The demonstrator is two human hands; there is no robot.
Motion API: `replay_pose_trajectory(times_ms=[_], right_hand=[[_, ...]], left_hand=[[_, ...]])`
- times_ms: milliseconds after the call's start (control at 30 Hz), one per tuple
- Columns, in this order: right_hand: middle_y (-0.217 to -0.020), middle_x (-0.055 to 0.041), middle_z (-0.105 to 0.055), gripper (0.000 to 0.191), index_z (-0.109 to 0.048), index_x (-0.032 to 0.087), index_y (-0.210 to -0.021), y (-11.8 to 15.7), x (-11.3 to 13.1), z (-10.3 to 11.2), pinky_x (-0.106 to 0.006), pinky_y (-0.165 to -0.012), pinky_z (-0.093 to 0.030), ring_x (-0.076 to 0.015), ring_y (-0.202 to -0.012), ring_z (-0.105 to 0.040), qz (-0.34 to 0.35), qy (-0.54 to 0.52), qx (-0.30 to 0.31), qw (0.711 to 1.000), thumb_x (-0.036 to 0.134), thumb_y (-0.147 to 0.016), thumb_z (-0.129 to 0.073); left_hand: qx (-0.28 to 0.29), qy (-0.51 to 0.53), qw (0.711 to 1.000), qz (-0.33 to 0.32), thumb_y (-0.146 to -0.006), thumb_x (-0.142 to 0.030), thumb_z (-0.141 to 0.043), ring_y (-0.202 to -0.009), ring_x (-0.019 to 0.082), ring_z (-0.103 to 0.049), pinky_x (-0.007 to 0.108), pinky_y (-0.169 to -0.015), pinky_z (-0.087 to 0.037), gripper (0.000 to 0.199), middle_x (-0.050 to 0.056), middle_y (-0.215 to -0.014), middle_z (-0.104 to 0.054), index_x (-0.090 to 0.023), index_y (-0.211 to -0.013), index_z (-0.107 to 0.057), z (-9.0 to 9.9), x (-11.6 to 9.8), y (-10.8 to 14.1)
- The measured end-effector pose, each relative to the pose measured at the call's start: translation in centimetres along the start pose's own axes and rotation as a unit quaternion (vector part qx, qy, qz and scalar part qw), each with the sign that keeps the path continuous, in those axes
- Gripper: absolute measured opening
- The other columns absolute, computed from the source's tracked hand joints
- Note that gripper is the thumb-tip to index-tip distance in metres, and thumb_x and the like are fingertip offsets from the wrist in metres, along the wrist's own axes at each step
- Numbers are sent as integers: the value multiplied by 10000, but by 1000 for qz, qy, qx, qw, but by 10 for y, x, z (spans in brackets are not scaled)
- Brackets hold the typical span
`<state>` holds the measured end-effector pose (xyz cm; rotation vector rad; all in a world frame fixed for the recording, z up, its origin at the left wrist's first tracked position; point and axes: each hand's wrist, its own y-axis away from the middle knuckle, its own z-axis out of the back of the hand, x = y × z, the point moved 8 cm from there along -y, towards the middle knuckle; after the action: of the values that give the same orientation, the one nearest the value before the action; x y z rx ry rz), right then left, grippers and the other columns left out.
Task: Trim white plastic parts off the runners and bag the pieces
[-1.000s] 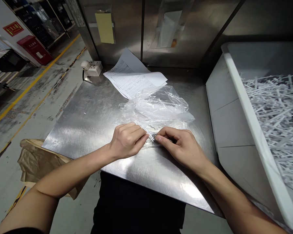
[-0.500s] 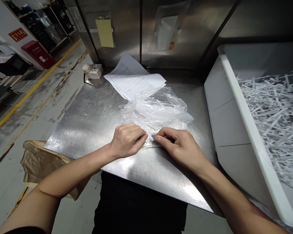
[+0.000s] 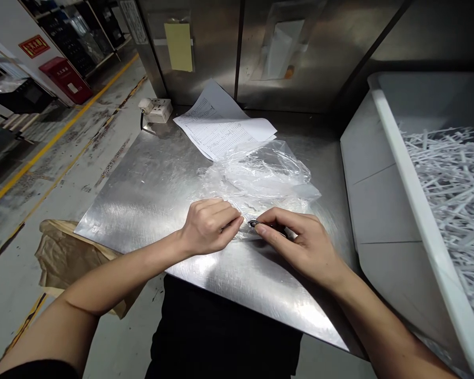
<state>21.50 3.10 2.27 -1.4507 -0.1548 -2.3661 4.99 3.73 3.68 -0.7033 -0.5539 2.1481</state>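
Note:
My left hand [image 3: 213,226] is closed, knuckles up, with its fingertips pinching a thin white plastic piece [image 3: 243,214], most of which is hidden. Facing it, my right hand [image 3: 298,239] pinches a small dark part [image 3: 253,223] with a rounded end between thumb and forefinger. The fingertips of both hands are a short way apart. Beneath and behind them, a crumpled clear plastic bag [image 3: 260,171] lies on the metal table [image 3: 142,210]. What the bag holds is hard to make out.
At right stands a large white bin [image 3: 395,205] heaped with thin white plastic pieces [image 3: 454,195]. Printed sheets [image 3: 225,126] lie behind the bag, and a power socket block [image 3: 160,110] sits at the back left. Brown paper [image 3: 69,258] hangs by the table's left edge.
The dark part shows more clearly at my right fingertips, and fewer white strips show between my hands. The whole view has shifted slightly.

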Motion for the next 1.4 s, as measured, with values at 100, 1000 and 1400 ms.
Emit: replay_pose_trajectory(times_ms=[100, 1000, 1400], right_hand=[[-780, -6, -742, 212, -729, 229, -921, 1, 0, 0, -314, -619, -472, -177, -689, -675, -2, 4, 2, 1000, 369, -1063, -654], [-691, 12, -605, 289, -710, 216, -817, -2, -14, 2, -310, -579, -360, -155, -642, -509, -79, -54, -34, 995, 427, -1010, -667], [-778, 20, -684, 159, -729, 225, -915, 0, -3, 16, -296, -654, -437, -144, -694, -596, 8, 6, -122, 992, 324, -1031, -685]], left_hand=[[2, 3, 1000, 1, -1055, -234, -595, -630, 150, -574, 319, -633, -442, 266, 15, -694, -679, -185, -812, -693, -1, 0, 0], [16, -5, 1000, -16, -1045, -206, -607, -629, 149, -565, 318, -618, -433, 218, 9, -709, -682, -162, -870, -729, -5, -3, 0], [-2, 50, 996, -80, -1047, -169, -663, -690, 145, -609, 301, -634, -473, 140, 16, -789, -736, -161, -912, -698, 2, -16, 0]])
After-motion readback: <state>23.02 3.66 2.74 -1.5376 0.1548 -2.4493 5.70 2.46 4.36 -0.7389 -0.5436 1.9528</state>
